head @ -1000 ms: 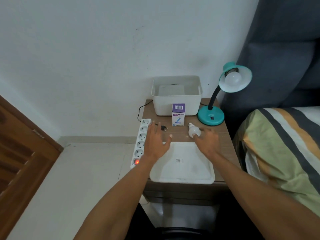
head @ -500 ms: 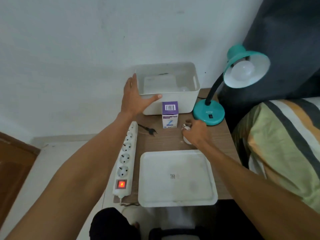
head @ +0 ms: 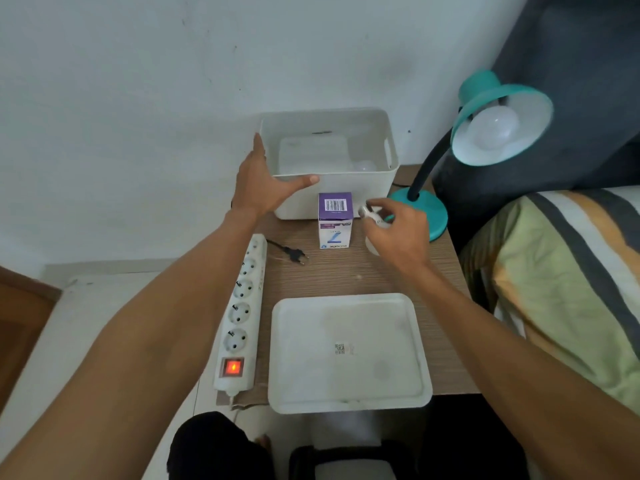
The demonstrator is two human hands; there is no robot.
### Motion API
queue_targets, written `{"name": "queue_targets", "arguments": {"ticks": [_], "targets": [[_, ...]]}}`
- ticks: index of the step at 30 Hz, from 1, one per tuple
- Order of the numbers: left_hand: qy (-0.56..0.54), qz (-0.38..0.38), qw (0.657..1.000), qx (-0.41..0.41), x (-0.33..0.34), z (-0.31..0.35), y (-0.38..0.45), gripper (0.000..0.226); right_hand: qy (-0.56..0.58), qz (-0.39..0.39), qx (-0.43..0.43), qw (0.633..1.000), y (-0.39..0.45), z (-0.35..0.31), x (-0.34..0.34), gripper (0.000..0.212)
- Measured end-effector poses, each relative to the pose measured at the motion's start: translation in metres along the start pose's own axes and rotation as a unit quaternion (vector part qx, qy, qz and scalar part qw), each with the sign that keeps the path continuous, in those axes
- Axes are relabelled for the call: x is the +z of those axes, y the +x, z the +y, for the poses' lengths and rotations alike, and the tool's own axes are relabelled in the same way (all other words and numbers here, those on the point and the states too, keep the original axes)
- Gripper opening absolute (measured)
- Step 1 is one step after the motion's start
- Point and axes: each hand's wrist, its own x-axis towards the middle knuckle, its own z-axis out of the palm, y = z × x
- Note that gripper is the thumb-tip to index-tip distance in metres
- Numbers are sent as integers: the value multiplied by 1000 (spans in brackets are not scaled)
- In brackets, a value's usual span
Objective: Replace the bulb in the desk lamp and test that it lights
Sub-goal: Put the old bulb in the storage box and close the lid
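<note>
Gripping a white bulb (head: 373, 221) with curled fingers, the right hand (head: 394, 233) sits just in front of the lamp base, the bulb's metal screw end pointing toward the box beside it. Left hand (head: 265, 187): fingers straight, thumb spread, laid flat against the front left corner of the white bin (head: 349, 199).

White bin: open-topped, at the back of the wooden surface (head: 349, 271) against the wall; a pale round object, possibly another bulb, lies inside near its right wall.

Bulb carton (head: 335, 220): purple and white, upright, just in front of the bin, between the two hands.

Desk lamp (head: 485, 133): teal shade and base, dark flexible neck, back right corner; a white bulb is seated in the shade, unlit.

Black plug (head: 294, 255): lies loose on the surface, beside the power strip.

Power strip (head: 242, 313): white, along the left edge, its red switch glowing.

White tray (head: 349, 351): flat, at the near edge.

Striped bedding (head: 568, 278): to the right.
</note>
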Motion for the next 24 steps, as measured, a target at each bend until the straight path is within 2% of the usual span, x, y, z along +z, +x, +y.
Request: {"name": "queue_targets", "arguments": {"ticks": [4,10,16,24], "targets": [[-15,11,1000,5,2,1,-2,131,48,40,-87,994,27,-46,-11,33],[-11,16,1000,-8,0,4,-1,128,79,87,-79,990,82,-95,5,31],[-14,27,999,-7,1,2,0,117,23,29,-26,999,115,-87,35,35],[-14,24,1000,0,2,3,-1,119,-51,-62,0,997,128,-68,57,34]]}}
